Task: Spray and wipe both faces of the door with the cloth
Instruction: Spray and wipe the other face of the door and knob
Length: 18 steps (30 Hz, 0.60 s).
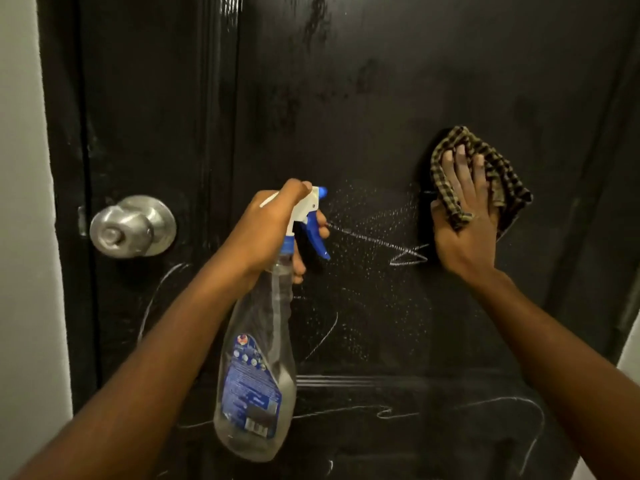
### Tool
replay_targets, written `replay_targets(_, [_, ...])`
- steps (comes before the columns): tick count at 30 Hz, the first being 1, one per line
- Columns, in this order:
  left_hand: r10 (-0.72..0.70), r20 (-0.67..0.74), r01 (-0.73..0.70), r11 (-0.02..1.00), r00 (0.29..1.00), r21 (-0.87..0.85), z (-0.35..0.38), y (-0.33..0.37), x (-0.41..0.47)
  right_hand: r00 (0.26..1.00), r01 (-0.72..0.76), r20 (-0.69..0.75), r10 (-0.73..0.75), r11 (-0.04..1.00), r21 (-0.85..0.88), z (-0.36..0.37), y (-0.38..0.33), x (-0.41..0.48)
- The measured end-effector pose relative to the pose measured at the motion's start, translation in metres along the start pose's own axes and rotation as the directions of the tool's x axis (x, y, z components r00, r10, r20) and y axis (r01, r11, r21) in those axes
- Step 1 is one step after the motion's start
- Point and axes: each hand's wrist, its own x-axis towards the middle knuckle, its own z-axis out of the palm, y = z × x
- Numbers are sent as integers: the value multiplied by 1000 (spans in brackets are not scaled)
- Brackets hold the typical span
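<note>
Here we are, close up on the black door [381,98], this face marked with thin white scribbles [408,254] across the middle and lower down. The left hand [273,230] grips the neck of the spray bottle [256,375], fingers curled round it with one on the blue trigger [317,237], and the nozzle [322,192] points right at the door from near range. A fan of fine droplets [374,216] sits on the paint just right of the nozzle. Over on the right, the right hand [464,223] lies flat, fingers fairly straight and spread, pressing the bunched checked cloth [498,174] against the door, right beside the wet patch. To my eye this is the spray-then-wipe step on this face, with a good deal of the task left: marks show below, and the other face cannot be seen from here. To do it well, I'd say wet the scribbles themselves, not just the bare paint between them, then sweep the cloth left through the droplets with firm, even pressure and overlapping passes before the liquid runs down. Turning the cloth to a fresh fold should stop the white marks from smearing. The bottle looks nearly empty, so short squeezes seem wise. The round metal knob [133,225] sits far left, well apart from the wet area, and is best kept dry.
</note>
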Motion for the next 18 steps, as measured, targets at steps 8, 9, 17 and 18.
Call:
replay_targets(8, [51,24,-51,999,998,-5,-4,-32,-32,983,-129,-58,175,876,465,10,-13,-40])
replay_targets(9, [61,25,-61,998,998,0,-5,-36,-36,965,-196,-34,260,800,567,11,-16,-46])
replay_targets(17, [61,61,-63,998,996,21,-10,-58,-38,865,-366,11,502,615,699,19,-35,-74])
replay_targets(18, [70,64,-72,997,995,30,-10,-58,-37,853,-369,13,522,584,723,20,-38,-74])
